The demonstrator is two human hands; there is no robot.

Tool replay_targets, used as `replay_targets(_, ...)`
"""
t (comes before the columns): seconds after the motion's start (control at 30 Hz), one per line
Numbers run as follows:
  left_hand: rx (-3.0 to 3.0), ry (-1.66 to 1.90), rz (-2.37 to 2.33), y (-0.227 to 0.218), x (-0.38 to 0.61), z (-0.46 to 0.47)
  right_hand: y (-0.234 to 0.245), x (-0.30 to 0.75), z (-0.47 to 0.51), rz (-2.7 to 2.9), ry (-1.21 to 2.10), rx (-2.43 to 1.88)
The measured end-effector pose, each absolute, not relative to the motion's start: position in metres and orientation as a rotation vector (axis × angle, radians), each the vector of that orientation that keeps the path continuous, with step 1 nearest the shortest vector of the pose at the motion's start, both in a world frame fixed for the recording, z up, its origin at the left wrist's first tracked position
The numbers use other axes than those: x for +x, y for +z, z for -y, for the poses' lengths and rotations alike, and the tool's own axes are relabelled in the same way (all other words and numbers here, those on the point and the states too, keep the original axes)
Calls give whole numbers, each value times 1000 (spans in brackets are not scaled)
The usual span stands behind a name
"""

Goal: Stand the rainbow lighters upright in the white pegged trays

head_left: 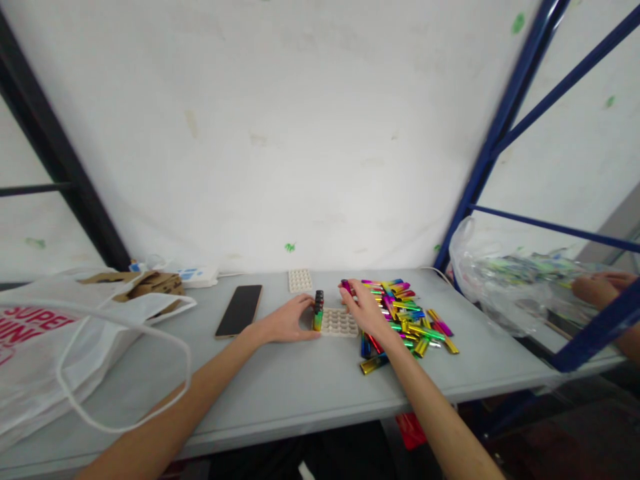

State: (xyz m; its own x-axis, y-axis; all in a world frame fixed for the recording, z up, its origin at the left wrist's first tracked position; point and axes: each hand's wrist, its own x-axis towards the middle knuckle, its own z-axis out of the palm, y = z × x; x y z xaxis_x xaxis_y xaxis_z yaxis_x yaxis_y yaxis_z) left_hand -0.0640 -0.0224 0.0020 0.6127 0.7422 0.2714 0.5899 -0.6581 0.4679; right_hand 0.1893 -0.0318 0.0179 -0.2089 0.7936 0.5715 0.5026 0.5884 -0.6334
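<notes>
On the grey table a white slotted tray lies in front of me with a couple of lighters standing upright at its left edge. My left hand rests beside the tray, fingers curled against those upright lighters. My right hand reaches over the tray's right side and pinches a magenta lighter between its fingertips. A heap of shiny coloured lighters lies just right of that hand.
A second white tray lies farther back. A phone lies face up left of the trays. A white shopping bag and cardboard box sit at left. Another person's hand works behind a clear plastic bag and blue rack frame.
</notes>
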Motion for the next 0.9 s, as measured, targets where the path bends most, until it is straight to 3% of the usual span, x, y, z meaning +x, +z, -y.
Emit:
replay_targets(0.67, 2511, 650, -954, 6, -57, 30, 13, 186, 31, 2279, 168, -1151)
replay_targets(0.9, 2508, 620, -989, 9, -56, 33, 12, 188, 32, 2335, 287, -1245)
